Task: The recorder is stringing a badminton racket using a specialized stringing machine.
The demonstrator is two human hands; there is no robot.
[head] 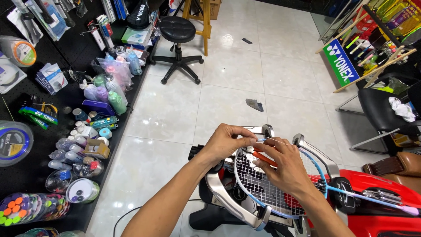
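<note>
Both hands meet over the racket (267,184), clamped flat in the stringing machine (228,197) so it stays steady. Left hand (226,142) pinches the thin string (274,140) taut; right hand (285,164) grips an orange-handled tool (264,159) against the frame.

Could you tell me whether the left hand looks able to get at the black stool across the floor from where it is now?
Probably not: the left hand is at the racket head, and the black stool stands far off across open floor.
</note>
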